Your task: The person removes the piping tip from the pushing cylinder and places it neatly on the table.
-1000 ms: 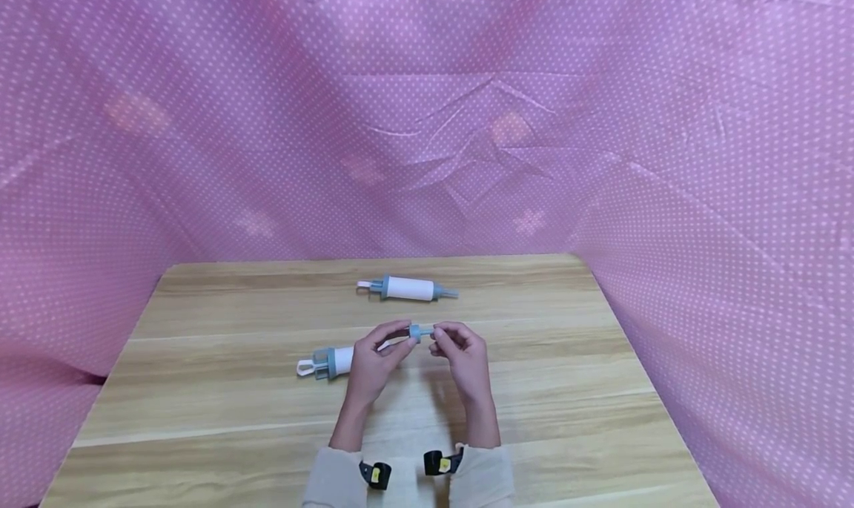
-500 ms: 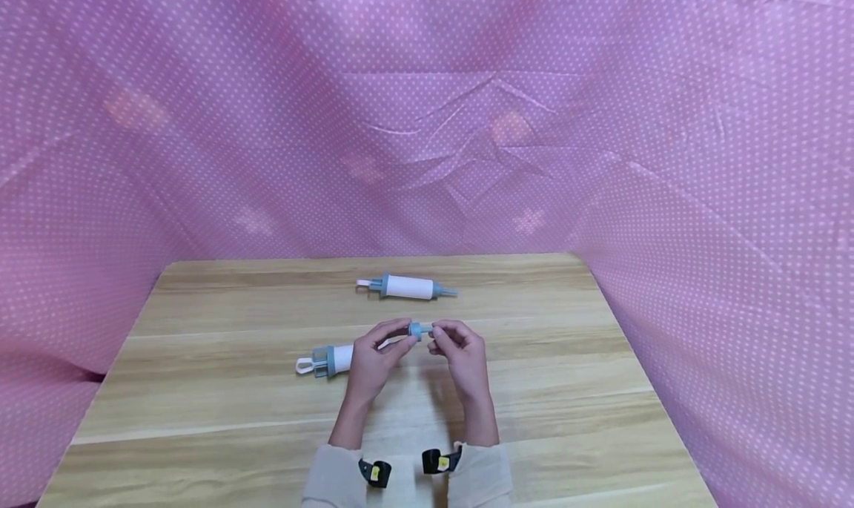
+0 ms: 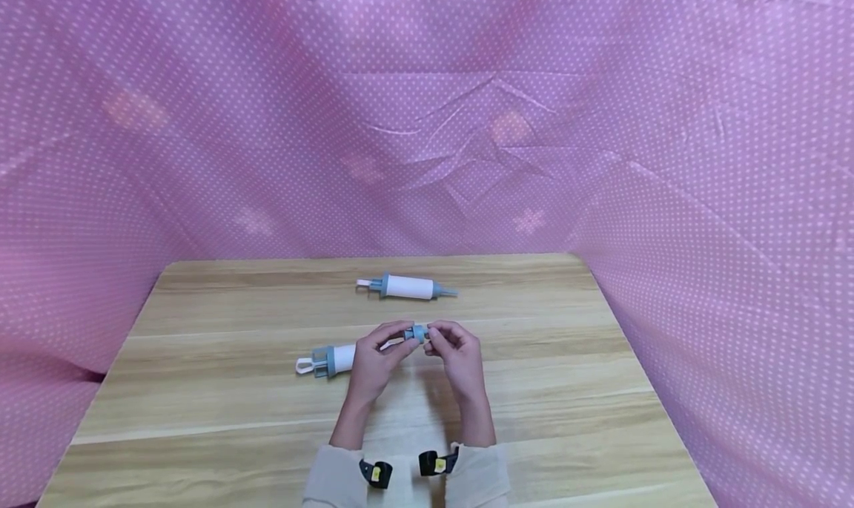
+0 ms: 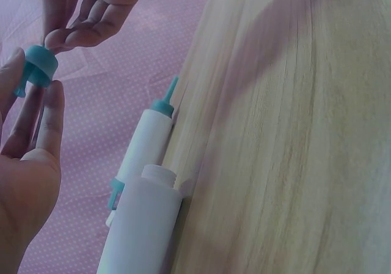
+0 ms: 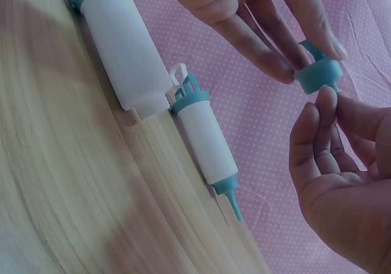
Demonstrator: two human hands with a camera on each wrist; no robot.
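Observation:
Above the table, my left hand [image 3: 373, 360] pinches a small teal cap [image 3: 417, 334] between thumb and fingers. My right hand [image 3: 462, 358] pinches the cap's narrow end from the other side; its fingertips hide most of that end. In the right wrist view the wide part of the cap [image 5: 319, 75] shows between both hands. A white bottle [image 3: 343, 358] with a teal collar and a white loop handle lies on its side, partly behind my left hand. Its threaded neck is bare in the left wrist view, where the bottle [image 4: 143, 225] is close by.
Farther back on the wooden table [image 3: 233, 419] lies a second white bottle [image 3: 410, 287], with a teal collar, a white handle and a teal nozzle on its right end. Pink dotted cloth [image 3: 427, 122] hangs behind the table and at both sides.
The cap has turned in the fingers, and its narrow end is now mostly covered by my right fingertips. My right hand has shifted slightly left. Both bottles lie where they were.

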